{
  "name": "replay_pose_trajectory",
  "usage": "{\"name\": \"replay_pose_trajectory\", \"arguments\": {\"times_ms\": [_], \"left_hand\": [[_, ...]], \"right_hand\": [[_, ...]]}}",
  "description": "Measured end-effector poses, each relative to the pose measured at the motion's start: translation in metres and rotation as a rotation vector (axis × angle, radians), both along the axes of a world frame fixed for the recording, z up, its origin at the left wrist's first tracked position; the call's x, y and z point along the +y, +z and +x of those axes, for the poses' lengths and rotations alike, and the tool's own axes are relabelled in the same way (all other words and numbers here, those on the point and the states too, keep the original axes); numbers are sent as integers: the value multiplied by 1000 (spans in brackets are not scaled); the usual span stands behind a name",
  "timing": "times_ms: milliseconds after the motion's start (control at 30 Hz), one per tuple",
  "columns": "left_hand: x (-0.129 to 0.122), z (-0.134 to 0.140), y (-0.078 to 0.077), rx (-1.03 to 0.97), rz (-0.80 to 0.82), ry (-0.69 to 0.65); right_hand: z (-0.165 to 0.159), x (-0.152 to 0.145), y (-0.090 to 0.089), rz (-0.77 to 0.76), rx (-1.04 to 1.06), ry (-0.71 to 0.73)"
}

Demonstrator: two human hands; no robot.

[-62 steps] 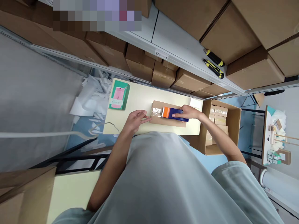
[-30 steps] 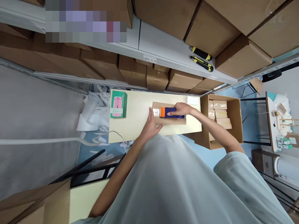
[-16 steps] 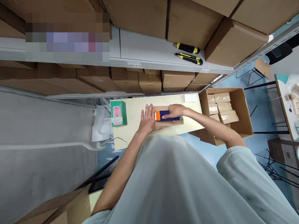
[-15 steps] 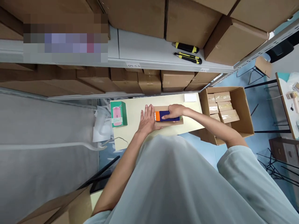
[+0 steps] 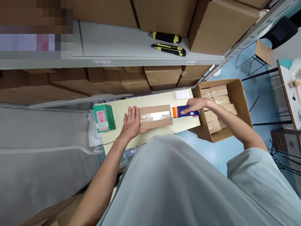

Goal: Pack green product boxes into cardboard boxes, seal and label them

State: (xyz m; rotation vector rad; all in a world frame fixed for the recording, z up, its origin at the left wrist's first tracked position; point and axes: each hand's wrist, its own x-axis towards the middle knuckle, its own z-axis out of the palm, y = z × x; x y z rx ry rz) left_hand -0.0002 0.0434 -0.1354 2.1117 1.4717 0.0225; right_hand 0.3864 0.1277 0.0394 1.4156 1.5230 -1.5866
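Observation:
A small cardboard box (image 5: 156,123) lies on the pale tabletop with a shiny strip of clear tape (image 5: 155,116) along its upper face. My left hand (image 5: 131,123) rests against the left end of this box, its fingers extended. My right hand (image 5: 196,105) is closed around a blue and orange tape dispenser (image 5: 185,111), just off the box's right end. Most of the fingers under the dispenser are hidden.
A green box (image 5: 104,118) with a pink picture stands at the table's left. A large open carton (image 5: 243,103) full of small taped boxes is on the right. Two utility knives (image 5: 166,37) lie on the metal shelf (image 5: 113,39) above, among brown cartons.
My right hand has drawn the tape dispenser rightward from over the box to beyond its right end. Clear tape now shows along the top. The camera view has shifted.

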Motion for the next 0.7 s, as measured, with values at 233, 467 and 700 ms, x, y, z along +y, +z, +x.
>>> {"name": "replay_pose_trajectory", "arguments": {"times_ms": [233, 467, 700], "left_hand": [[4, 10, 4, 54, -29, 4], [5, 13, 8, 119, -70, 20], [7, 16, 6, 139, -25, 40]], "right_hand": [[34, 6, -28, -65, 58, 44], [46, 11, -70, -66, 104, 48], [60, 18, -91, -53, 186, 65]]}}
